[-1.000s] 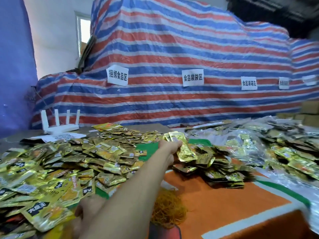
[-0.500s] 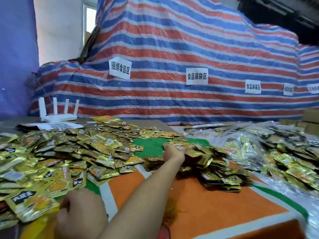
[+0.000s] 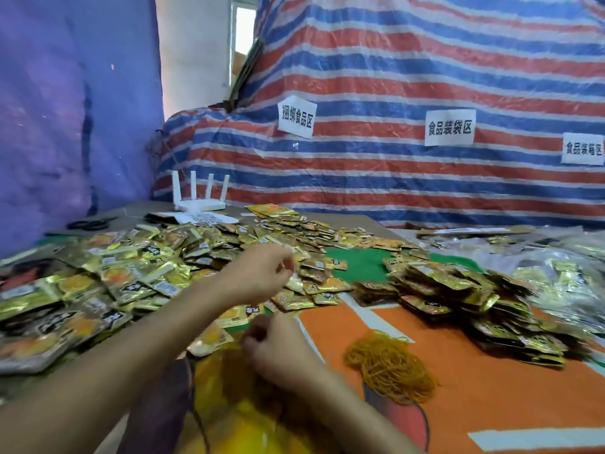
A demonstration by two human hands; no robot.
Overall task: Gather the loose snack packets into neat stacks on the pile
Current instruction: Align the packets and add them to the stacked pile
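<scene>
Loose snack packets (image 3: 108, 283) lie every way across the left. The left hand (image 3: 262, 273) hovers curled at their right edge; grip unclear. The right hand (image 3: 275, 348), clenched, is over open orange cloth (image 3: 491, 388). Stacked pile (image 3: 474, 299) runs far-left to near-right.

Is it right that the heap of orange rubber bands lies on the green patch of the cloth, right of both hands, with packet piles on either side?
Not quite. In the head view the rubber bands lie on the orange part of the cloth, not the green patch, which sits farther back. They are right of both the left hand and right hand, between the packet piles.
</scene>
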